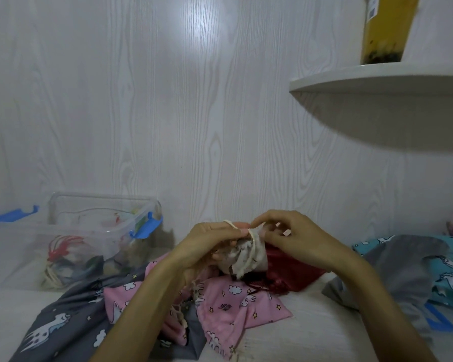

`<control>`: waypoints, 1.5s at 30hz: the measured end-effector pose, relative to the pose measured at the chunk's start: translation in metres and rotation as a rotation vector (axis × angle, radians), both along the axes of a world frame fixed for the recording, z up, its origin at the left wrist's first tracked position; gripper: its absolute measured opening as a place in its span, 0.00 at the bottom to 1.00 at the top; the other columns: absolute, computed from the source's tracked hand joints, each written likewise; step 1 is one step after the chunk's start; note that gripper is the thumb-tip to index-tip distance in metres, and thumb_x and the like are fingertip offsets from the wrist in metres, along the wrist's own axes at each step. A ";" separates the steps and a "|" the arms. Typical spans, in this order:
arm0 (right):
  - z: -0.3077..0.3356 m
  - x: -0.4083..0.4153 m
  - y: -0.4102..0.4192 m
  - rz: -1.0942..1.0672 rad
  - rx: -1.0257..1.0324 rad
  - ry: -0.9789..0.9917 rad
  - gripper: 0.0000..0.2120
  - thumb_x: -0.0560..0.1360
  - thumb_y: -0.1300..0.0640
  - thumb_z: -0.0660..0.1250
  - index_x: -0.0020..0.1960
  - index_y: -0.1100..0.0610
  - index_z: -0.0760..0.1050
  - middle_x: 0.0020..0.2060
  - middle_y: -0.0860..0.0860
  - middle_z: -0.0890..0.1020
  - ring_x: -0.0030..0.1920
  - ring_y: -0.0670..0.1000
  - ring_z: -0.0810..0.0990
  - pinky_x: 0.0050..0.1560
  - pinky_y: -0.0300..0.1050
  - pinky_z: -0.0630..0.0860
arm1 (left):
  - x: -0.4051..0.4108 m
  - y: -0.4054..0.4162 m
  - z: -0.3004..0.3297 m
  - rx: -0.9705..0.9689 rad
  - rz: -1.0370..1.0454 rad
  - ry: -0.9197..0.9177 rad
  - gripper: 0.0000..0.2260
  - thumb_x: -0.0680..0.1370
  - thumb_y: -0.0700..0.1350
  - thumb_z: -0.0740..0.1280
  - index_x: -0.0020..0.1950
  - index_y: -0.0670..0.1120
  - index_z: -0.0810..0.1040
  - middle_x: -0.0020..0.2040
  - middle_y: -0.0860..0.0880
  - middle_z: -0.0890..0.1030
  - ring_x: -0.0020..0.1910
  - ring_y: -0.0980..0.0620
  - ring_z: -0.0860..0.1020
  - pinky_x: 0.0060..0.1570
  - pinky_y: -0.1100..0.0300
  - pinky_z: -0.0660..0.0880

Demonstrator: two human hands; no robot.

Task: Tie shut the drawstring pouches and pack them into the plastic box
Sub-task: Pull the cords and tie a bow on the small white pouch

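Observation:
I hold a small white printed pouch point(242, 259) in the air over a pile of cloth. My left hand point(209, 244) grips the pouch body, with the cream drawstring point(253, 237) looped over a finger. My right hand point(285, 236) pinches the cord at the pouch's gathered neck. A dark red satin pouch point(290, 273) lies just behind and below. A pink cloud-print pouch point(236, 307) and a grey unicorn-print pouch point(63, 317) lie under my forearms. The clear plastic box point(89, 246) with blue clips stands at the left and holds several pouches.
The box's lid with a blue clip point(16, 212) lies at the far left by the wall. A teal unicorn cloth and grey fabric point(413, 267) lie at the right. A white shelf point(377, 84) juts out overhead at the right, with a yellow container point(387, 30) on it.

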State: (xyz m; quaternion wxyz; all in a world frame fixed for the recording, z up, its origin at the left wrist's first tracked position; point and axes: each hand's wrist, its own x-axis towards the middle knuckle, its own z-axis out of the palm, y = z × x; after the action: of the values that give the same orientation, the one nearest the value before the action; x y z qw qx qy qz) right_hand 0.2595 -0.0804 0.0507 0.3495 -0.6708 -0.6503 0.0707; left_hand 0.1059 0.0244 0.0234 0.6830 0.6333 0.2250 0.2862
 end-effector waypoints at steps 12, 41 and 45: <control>-0.022 -0.009 0.014 0.057 0.215 0.217 0.02 0.68 0.55 0.75 0.38 0.51 0.83 0.31 0.47 0.80 0.28 0.44 0.73 0.33 0.35 0.71 | -0.006 -0.001 0.004 0.326 0.189 0.028 0.04 0.69 0.34 0.72 0.42 0.40 0.84 0.28 0.52 0.81 0.25 0.64 0.76 0.26 0.75 0.68; -0.021 -0.008 0.028 -0.040 0.058 0.751 0.12 0.75 0.58 0.58 0.35 0.59 0.75 0.31 0.51 0.75 0.33 0.45 0.72 0.38 0.40 0.66 | 0.002 0.015 -0.013 0.611 0.213 -0.093 0.07 0.73 0.45 0.72 0.49 0.47 0.86 0.45 0.54 0.86 0.48 0.59 0.82 0.51 0.65 0.77; -0.026 -0.003 0.028 0.232 -0.029 1.078 0.08 0.69 0.53 0.62 0.32 0.55 0.72 0.34 0.50 0.71 0.37 0.48 0.68 0.43 0.45 0.63 | 0.002 0.012 -0.011 0.614 0.187 -0.107 0.07 0.73 0.46 0.71 0.49 0.47 0.86 0.45 0.53 0.86 0.49 0.57 0.83 0.54 0.61 0.77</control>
State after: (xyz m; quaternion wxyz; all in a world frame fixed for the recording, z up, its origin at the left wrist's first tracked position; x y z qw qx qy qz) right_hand 0.2561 -0.0521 0.0249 0.6136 -0.4685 -0.4478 0.4511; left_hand 0.1077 0.0366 0.0125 0.4416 0.7704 0.1491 0.4350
